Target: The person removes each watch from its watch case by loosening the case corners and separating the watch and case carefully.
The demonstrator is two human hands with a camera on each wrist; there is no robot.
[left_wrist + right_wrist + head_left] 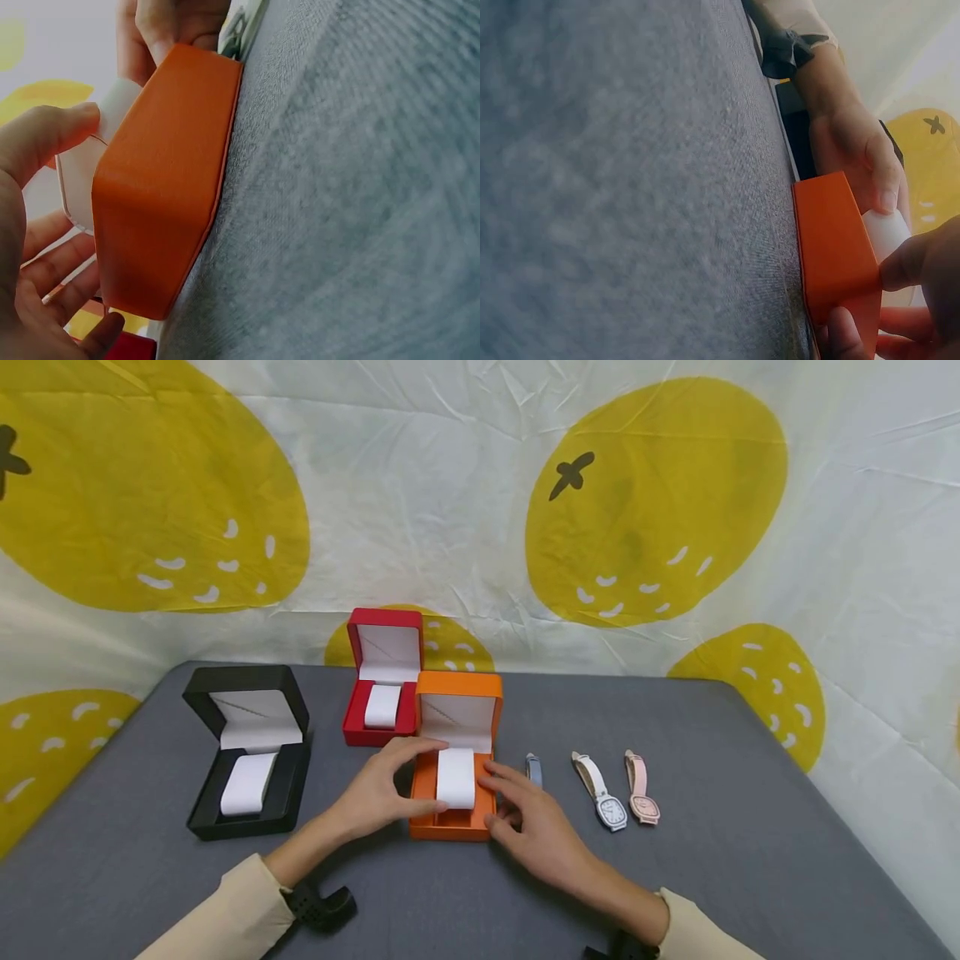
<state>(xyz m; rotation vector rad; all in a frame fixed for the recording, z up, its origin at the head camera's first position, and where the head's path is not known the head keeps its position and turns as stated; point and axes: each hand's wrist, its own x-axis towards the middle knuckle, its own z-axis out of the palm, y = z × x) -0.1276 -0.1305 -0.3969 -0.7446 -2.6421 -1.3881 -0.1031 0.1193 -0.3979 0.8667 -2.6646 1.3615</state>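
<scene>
An orange watch box (pixel 450 832) stands with its lid raised and a white cushion (pixel 456 779) in its base. My left hand (pixel 381 789) reaches in from the left, its thumb at the cushion's near edge and index finger at the far edge, pinching it. The other fingers of that hand spread beside the raised lid in the left wrist view. My right hand (pixel 531 825) holds the box's right side, with a curled finger against the orange outer wall (pixel 832 232) in the right wrist view.
A black watch box (pixel 292 785) stands open at left, a red one (pixel 360 738) open behind; both have white cushions. To the right lie a white watch (pixel 611 812), a pink watch (pixel 643 807) and a blue strap (pixel 533 768), partly hidden by my right hand. A patterned cloth (pixel 420 485) hangs behind.
</scene>
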